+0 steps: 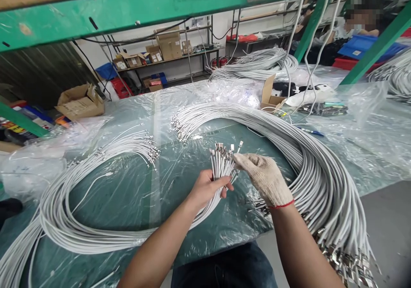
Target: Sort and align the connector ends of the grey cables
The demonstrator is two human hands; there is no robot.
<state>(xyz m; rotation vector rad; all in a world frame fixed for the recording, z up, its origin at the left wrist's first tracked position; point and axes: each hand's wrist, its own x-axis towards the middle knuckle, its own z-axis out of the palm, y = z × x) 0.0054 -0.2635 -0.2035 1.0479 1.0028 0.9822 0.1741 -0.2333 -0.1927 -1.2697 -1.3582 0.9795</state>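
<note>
My bare left hand [208,187] is wrapped round a bundle of white cables [221,164] just below their metal connector ends, which point upward. On my right hand [265,176] is a cream knitted glove with a red cuff. Its thumb and fingertips pinch one cable of that bundle close below its connector [240,144]. From my left hand the cables run down and left into a big loop [96,241] on the table. A thick bundle of white cables [321,164] curves round to the right of my gloved hand, its connector ends hanging over the table's front edge.
Clear plastic sheeting covers the green table [180,211]. A small open cardboard box [271,97] and a blue pen [313,132] lie beyond the thick bundle. A green beam [128,12] crosses above, with white cords hanging at right. Another person [359,22] sits far right.
</note>
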